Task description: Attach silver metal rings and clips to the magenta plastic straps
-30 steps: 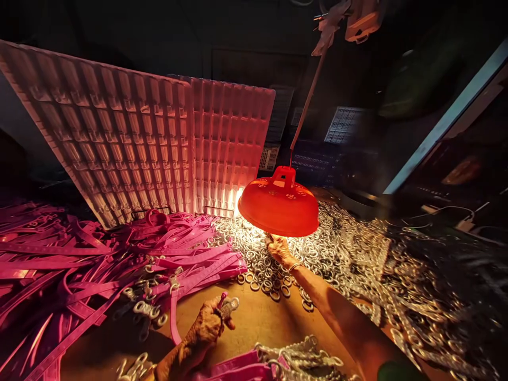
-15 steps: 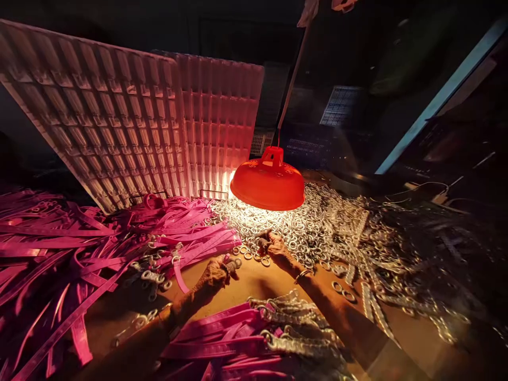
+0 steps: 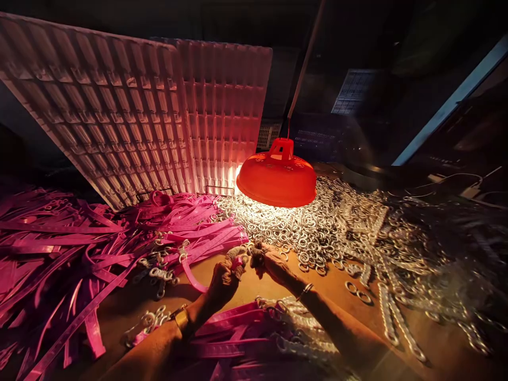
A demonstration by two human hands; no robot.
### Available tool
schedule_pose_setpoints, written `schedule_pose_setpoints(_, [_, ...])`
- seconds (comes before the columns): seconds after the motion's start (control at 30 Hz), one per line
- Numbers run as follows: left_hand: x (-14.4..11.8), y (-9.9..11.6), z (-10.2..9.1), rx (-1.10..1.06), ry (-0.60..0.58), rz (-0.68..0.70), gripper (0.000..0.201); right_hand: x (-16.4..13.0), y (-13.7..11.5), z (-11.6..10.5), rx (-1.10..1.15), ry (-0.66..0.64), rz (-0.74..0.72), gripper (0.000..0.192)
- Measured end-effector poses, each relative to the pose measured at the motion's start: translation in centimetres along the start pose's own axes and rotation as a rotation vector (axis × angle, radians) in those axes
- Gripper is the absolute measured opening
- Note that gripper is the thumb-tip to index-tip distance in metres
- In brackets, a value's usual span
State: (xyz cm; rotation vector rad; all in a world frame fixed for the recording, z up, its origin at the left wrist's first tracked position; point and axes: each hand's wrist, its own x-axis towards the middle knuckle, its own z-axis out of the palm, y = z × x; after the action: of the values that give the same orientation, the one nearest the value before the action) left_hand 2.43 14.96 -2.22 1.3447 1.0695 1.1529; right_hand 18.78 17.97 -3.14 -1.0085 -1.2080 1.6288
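A: How many hands, and what did they hold?

B: Two. The left hand [image 3: 225, 275] pinched one pink strap [image 3: 193, 280] with its clasp; the right hand [image 3: 273, 264], at its three o'clock, gripped one small ring [image 3: 256, 256].

A: Other things?

B: One orange lamp [image 3: 277, 177] at twelve o'clock, and silver rings [image 3: 317, 233] past counting.

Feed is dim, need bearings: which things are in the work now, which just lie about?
In hand:
left hand, pink strap with clip
right hand, metal ring
ring pile

Lying about:
strap heap
ribbed trays
orange lamp
chains
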Motion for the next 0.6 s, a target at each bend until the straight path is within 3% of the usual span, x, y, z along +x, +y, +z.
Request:
schedule_pose_setpoints(0.17, [-0.3,1.4,0.4,-0.082,-0.029,-0.095,0.027,-0.8,0.1,1.1,-0.064,0.002,-0.150,0.024])
schedule_pose_setpoints(0.3, [-0.5,0.4,0.5,-0.176,0.010,-0.176,0.036,-1.0,0.8,2.1,-0.132,0.024,-0.300,0.016])
schedule_pose_setpoints(0.43, [-0.5,-1.3,-0.1,-0.295,0.044,-0.155,0.038,-0.9,1.7,2.9,-0.120,0.092,-0.232,0.012])
schedule_pose_setpoints(0.6, [-0.6,-1.7,-0.4,-0.336,0.036,-0.199,0.036,-1.3,1.6,4.0,-0.060,-0.002,-0.290,0.017])
